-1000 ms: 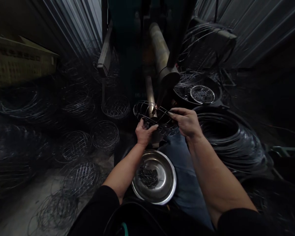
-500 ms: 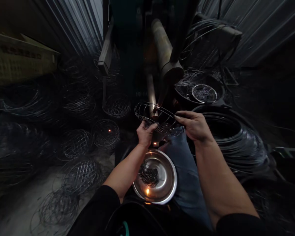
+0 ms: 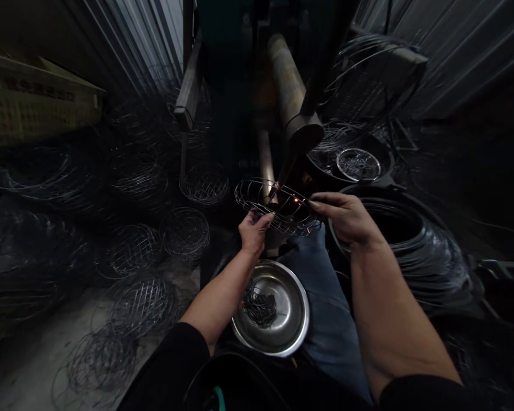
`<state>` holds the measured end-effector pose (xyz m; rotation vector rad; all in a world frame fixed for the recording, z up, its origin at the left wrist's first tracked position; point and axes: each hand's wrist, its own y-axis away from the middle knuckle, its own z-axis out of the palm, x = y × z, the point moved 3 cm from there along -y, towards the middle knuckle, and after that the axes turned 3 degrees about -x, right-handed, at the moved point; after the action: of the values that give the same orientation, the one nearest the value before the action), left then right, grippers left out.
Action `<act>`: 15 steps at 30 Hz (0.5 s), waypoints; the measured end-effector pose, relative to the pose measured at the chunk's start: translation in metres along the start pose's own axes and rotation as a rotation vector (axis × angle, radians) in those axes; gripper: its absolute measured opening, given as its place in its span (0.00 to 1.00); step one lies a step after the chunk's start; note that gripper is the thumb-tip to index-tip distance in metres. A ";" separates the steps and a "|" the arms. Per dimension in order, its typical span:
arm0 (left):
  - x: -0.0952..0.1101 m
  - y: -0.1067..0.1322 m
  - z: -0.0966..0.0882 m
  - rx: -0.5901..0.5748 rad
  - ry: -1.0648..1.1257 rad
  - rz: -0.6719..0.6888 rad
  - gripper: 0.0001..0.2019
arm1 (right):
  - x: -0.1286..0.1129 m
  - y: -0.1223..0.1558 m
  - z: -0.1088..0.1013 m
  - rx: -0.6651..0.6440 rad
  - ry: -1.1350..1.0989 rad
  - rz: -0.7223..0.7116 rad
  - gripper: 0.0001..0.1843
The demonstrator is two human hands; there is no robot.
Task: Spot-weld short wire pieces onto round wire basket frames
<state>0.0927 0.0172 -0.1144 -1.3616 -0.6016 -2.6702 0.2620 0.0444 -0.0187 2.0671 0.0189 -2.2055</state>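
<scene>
A round wire basket [image 3: 291, 224] is held tilted between my two hands under the arm of a spot welder [image 3: 292, 94]. At its near left side, my left hand [image 3: 253, 233] is closed on the wires, thumb on top. My right hand [image 3: 342, 216] pinches at the basket's right rim; the exact wire between its fingertips is hard to make out. The welder's lower rod [image 3: 265, 160] reaches into the basket, and the upper tip meets the rim there. Small orange sparks glow inside the basket. Below, a steel bowl [image 3: 297, 319] holds a bundle of short wires [image 3: 260, 307].
Several wire grids [image 3: 145, 305] and baskets lie on the floor at left. A large wire coil [image 3: 432, 257] stands at right, behind it a dark tub [image 3: 388, 157] with a small dish of wire pieces [image 3: 358, 165]. A yellow crate [image 3: 38, 103] is at far left.
Bright sparks over the bowl and the left floor have faded; fresh ones show inside the basket. My right hand has shifted slightly right. My left hand keeps its hold.
</scene>
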 end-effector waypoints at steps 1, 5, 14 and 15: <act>-0.001 0.000 -0.001 -0.001 0.010 -0.015 0.19 | 0.001 0.001 -0.002 0.015 0.007 0.016 0.21; -0.002 -0.002 -0.002 -0.009 0.084 -0.080 0.19 | -0.001 -0.003 0.004 0.077 -0.022 -0.011 0.22; -0.001 -0.001 -0.003 0.019 0.088 -0.102 0.18 | -0.001 -0.008 0.007 -0.024 0.001 -0.044 0.13; -0.001 -0.001 -0.003 0.010 0.087 -0.099 0.18 | 0.000 -0.005 0.002 -0.040 0.006 -0.037 0.13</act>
<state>0.0904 0.0168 -0.1171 -1.2362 -0.6891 -2.7831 0.2592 0.0490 -0.0188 2.0689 0.1017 -2.2021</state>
